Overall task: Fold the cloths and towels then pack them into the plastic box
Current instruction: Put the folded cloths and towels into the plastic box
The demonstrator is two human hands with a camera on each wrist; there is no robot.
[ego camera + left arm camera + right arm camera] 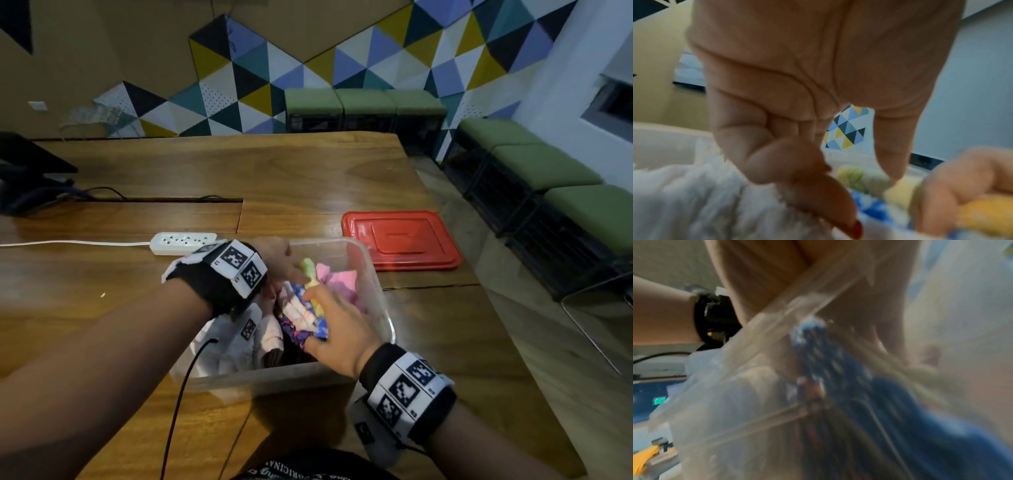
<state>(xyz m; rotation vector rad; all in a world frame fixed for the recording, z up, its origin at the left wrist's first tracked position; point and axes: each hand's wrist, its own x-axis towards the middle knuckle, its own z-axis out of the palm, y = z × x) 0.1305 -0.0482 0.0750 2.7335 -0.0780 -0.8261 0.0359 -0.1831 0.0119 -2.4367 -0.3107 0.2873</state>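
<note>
A clear plastic box [375, 274] stands on the wooden table in front of me. Inside it a white fluffy towel [226, 346] lies at the left, a pink cloth [339, 277] at the far right and a dark purple patterned cloth [294, 334] near the middle. My right hand [310, 318] grips a folded blue, yellow and white cloth [322, 329] in the box, fingers on top and thumb at its near edge. My left hand [284, 270] reaches in from the left. Its fingers [838, 203] point straight down between the white towel [705, 203] and that cloth.
A red box lid [400, 240] lies flat on the table just beyond the box at the right. A white power strip [185, 241] with its cord sits to the left of the box. Green-topped stools [548, 164] line the wall past the table's right edge.
</note>
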